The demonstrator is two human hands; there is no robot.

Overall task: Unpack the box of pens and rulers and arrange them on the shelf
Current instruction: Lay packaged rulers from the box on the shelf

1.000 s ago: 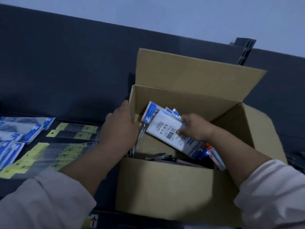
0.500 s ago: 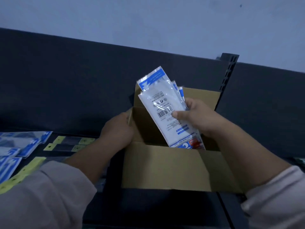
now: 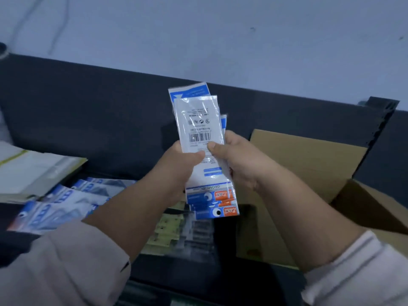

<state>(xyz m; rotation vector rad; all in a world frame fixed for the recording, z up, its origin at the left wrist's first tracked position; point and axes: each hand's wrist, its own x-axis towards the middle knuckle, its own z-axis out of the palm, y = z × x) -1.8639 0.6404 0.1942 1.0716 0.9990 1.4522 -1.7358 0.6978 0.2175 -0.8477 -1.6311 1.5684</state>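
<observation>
I hold a small stack of white and blue plastic ruler packets (image 3: 199,122) upright in front of me, barcode side facing me. My left hand (image 3: 181,164) grips the stack's left edge, thumb on its front. My right hand (image 3: 236,160) grips the right edge, thumb pressed just under the barcode. The open cardboard box (image 3: 309,164) stands to the right on the dark shelf (image 3: 198,279), its inside hidden from here. The packets are above the shelf, left of the box.
More blue and white packets (image 3: 57,204) lie on the shelf at left. Yellow-tagged clear packets (image 3: 167,230) lie under my hands. A pale flat stack (image 3: 33,168) sits at far left. A dark back panel (image 3: 88,120) and a slotted upright (image 3: 379,120) stand behind.
The packets came up out of the box and moved left over the shelf. My left hand left the box's edge and took hold of the stack. The view swung left.
</observation>
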